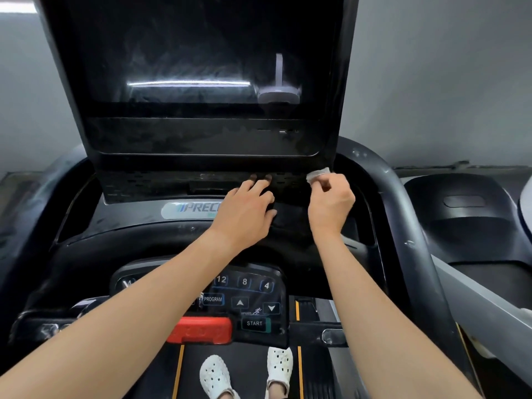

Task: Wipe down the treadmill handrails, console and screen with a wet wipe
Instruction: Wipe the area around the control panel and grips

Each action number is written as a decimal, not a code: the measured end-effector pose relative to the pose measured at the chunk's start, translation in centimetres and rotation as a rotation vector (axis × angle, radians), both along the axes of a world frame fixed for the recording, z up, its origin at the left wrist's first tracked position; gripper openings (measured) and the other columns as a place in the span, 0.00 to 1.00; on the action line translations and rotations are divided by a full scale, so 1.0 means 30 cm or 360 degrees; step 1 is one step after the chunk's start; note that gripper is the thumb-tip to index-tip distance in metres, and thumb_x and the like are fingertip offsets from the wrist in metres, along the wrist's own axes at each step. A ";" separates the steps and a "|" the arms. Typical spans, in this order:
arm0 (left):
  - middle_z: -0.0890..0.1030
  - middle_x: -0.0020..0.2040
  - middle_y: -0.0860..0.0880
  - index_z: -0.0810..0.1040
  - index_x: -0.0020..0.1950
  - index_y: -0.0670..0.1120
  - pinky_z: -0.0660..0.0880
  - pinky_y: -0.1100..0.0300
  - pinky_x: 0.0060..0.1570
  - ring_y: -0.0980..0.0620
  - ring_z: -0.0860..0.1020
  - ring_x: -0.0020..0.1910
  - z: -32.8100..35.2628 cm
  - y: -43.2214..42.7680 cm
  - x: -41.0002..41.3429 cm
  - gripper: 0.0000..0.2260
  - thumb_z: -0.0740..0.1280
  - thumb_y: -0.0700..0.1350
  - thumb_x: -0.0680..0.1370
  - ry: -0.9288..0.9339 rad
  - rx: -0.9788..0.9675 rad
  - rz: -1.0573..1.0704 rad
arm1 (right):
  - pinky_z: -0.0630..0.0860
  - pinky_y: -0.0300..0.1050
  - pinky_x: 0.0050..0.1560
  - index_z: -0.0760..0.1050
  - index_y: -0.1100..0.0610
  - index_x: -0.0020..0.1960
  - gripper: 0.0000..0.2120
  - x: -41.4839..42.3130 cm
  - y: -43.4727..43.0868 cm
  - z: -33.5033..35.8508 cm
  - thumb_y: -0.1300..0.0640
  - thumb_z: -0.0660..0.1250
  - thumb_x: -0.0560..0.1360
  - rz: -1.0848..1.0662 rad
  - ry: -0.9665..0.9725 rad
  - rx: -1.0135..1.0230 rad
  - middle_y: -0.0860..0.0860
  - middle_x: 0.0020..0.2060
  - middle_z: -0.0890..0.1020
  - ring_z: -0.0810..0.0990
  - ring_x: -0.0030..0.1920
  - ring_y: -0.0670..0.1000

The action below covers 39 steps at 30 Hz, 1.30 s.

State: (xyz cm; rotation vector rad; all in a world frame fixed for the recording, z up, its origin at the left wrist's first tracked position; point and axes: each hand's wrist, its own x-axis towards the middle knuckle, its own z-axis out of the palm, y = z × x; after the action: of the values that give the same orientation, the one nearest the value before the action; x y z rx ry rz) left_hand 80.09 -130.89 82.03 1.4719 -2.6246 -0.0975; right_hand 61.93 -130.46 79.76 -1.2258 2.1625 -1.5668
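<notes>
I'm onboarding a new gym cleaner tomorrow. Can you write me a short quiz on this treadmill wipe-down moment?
1. Which hand pinches the wet wipe? A) left B) right C) both
2. True or false: the left hand lies with fingers outstretched on the slotted panel below the screen.
3. Fill in: the button just right of the red bar reads ____.

Key: 1 B, the right hand. 2 true. 3 START.
</notes>
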 end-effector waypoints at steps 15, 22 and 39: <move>0.73 0.74 0.48 0.80 0.64 0.50 0.76 0.47 0.63 0.44 0.71 0.71 0.007 -0.005 -0.003 0.15 0.64 0.55 0.83 0.0041 0.0051 -0.0003 | 0.77 0.41 0.43 0.80 0.58 0.40 0.08 0.033 0.004 -0.015 0.67 0.69 0.76 -0.0040 -0.0051 0.0026 0.48 0.42 0.79 0.78 0.41 0.48; 0.70 0.76 0.47 0.79 0.65 0.51 0.76 0.47 0.63 0.44 0.69 0.72 0.026 -0.005 -0.009 0.14 0.64 0.55 0.83 0.0003 0.0089 -0.0003 | 0.74 0.36 0.45 0.83 0.61 0.46 0.05 0.010 0.007 -0.020 0.66 0.69 0.78 0.0534 0.0450 0.0116 0.49 0.46 0.80 0.78 0.43 0.46; 0.69 0.77 0.47 0.78 0.65 0.51 0.75 0.45 0.65 0.44 0.67 0.75 0.022 -0.001 -0.007 0.14 0.62 0.54 0.84 -0.0007 0.0129 0.0008 | 0.67 0.31 0.49 0.86 0.57 0.47 0.08 -0.080 0.110 -0.034 0.66 0.69 0.76 0.0304 0.0239 0.0389 0.49 0.44 0.82 0.80 0.46 0.50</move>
State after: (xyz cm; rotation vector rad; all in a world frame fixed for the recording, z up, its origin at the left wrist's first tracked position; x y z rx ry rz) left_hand 79.89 -130.91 82.68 1.5052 -2.6499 -0.2024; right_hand 59.54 -127.17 78.75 -1.4564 2.1708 -1.1312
